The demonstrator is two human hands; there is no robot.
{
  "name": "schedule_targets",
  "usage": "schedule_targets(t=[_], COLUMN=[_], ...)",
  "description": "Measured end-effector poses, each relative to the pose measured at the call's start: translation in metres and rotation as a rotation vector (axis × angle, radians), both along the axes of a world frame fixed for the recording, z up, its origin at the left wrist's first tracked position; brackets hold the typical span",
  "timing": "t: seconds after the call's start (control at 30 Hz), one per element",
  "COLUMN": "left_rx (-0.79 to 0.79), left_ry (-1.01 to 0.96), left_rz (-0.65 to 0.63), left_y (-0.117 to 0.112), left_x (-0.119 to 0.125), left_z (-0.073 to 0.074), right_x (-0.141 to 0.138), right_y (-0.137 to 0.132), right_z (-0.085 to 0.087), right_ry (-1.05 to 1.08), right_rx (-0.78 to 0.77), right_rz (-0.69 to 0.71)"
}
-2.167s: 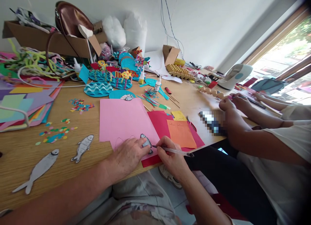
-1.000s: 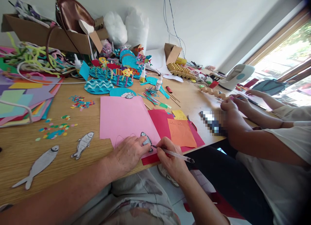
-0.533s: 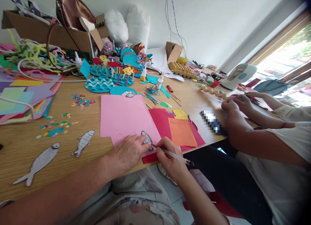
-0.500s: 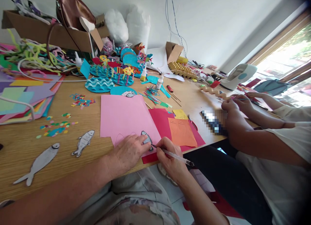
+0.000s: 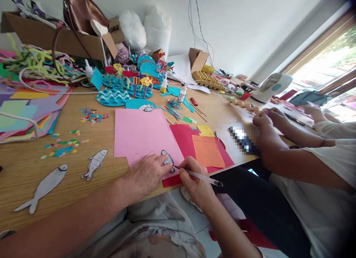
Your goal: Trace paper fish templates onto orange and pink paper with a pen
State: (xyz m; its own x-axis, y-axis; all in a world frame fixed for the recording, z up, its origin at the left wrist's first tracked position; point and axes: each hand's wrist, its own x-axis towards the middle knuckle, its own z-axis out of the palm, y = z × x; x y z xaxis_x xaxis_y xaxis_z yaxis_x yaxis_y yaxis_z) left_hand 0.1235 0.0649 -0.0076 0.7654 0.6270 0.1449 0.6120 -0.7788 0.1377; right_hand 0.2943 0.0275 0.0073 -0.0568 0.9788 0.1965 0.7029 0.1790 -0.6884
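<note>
My left hand [image 5: 147,170] lies flat on a pink sheet of paper [image 5: 141,131], its fingertips pressing a small paper fish cutout [image 5: 167,158] against it. Between the fingers of my right hand [image 5: 196,182] is a clear-barrelled pen [image 5: 204,177], its tip at the edge of the fish near its tail. Curved pencil-thin outlines show on the pink sheet just beyond my left knuckles. Under the pink sheet lies red paper [image 5: 180,133]. Two more grey paper fish, a large one [image 5: 48,185] and a smaller one [image 5: 95,164], rest on the table to the left.
Orange paper [image 5: 208,152] and scissors [image 5: 220,140] lie to the right, near a pixelated phone [image 5: 242,141]. A co-worker's hands [image 5: 264,124] work beyond it. Confetti [image 5: 65,147], coloured sheets [image 5: 27,113], glue bottles [image 5: 182,94] and blue sea models [image 5: 114,96] cover the back.
My hands, the fish and the pen barely differ; the pen's rear end dips slightly. At the far right, another person's hand has shifted to the right.
</note>
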Motion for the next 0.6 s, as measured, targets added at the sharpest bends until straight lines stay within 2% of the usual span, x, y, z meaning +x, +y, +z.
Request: schedule_targets(t=[0.6], left_rx=[0.022], left_ry=[-0.014], left_rz=[0.005], left_y=[0.0010], left_x=[-0.0001], left_z=[-0.0046], right_x=[-0.0022], right_y=[0.0018], right_z=[0.0015], right_ry=[0.030], right_rx=[-0.010], right_rz=[0.062])
